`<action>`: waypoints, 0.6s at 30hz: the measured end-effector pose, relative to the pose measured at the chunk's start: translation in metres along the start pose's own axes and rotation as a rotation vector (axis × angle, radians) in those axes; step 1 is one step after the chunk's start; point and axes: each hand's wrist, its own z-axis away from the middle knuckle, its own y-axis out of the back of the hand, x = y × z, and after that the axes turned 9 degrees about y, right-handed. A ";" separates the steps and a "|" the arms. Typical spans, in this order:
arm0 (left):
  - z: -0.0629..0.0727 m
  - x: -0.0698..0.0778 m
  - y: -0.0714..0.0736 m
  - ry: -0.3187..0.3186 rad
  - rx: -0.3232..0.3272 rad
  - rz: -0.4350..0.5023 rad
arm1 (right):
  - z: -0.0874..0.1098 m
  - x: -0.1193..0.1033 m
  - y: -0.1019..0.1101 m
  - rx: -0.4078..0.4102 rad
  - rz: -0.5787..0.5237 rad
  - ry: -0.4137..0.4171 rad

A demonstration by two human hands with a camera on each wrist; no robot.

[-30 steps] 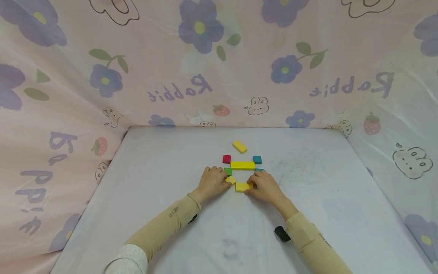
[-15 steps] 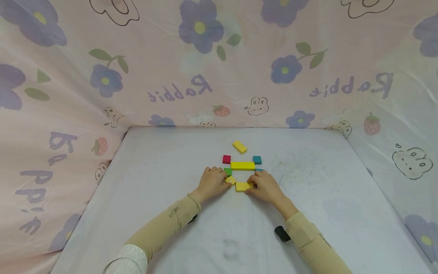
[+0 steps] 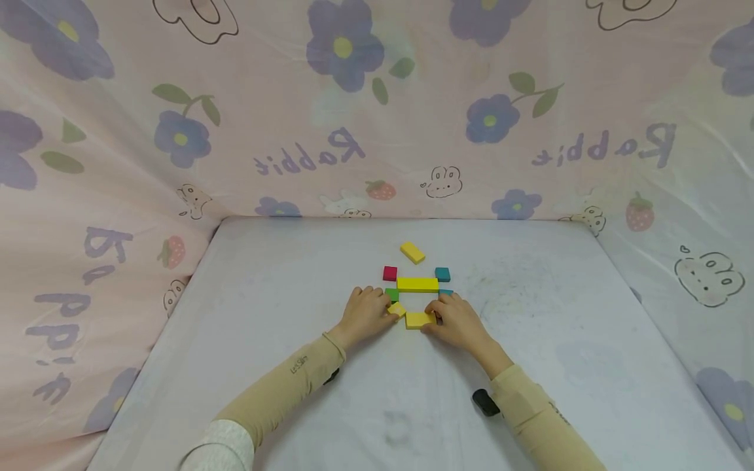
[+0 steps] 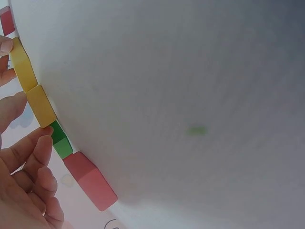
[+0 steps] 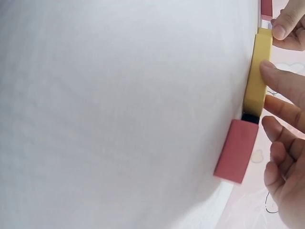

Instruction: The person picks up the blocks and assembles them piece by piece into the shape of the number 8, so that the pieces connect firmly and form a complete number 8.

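My left hand (image 3: pixel 366 315) pinches a small yellow block (image 4: pixel 42 106) between thumb and forefinger; it lies at an angle in the head view. Beside its end, a longer yellow block (image 3: pixel 417 320) lies flat, with my right hand (image 3: pixel 457 320) pinching its right part by thumb and fingers. The two blocks' ends meet in the left wrist view. A green block (image 3: pixel 391 295) sits by the left fingertips, and a teal block (image 3: pixel 446 292) is partly covered by the right fingers. Behind them a long yellow block (image 3: pixel 417 285) lies crosswise.
Farther back are a red block (image 3: pixel 390 273), a second teal block (image 3: pixel 443 275) and a slanted yellow block (image 3: pixel 412 252). Red blocks stand near each hand in the left wrist view (image 4: pixel 93 181) and the right wrist view (image 5: pixel 238 150). Patterned cloth (image 3: pixel 412 98) surrounds the white table (image 3: pixel 283 261).
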 end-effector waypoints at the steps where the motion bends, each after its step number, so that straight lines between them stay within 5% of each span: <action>1: 0.000 0.000 0.000 0.003 -0.005 -0.004 | 0.000 0.000 0.000 0.003 0.001 0.002; 18: -0.002 0.000 -0.003 0.037 -0.056 -0.034 | 0.002 0.003 0.000 0.008 0.015 0.010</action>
